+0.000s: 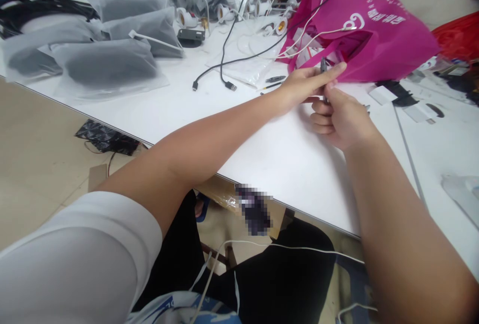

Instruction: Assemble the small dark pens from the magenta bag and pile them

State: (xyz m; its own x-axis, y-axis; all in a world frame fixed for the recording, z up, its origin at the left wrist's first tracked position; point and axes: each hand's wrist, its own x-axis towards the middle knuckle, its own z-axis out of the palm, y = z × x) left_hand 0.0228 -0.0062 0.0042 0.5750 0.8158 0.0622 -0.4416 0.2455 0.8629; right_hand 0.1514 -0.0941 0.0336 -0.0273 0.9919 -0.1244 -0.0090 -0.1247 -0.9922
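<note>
slim grey tool (324,66) sits between both hands, near pink bag (396,34); right hand (346,114) curls, pinching it, left hand (301,86) nearly straight-fingered, hold unclear; likely light, stiff, smooth, best gripped mid-length.

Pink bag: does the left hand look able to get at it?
Probably yes: the left hand is close to the pink bag, on its open side, though a white cable crosses there and the hand is busy with a dark item.

Bright, softly shadowed, slightly hazy.
</note>
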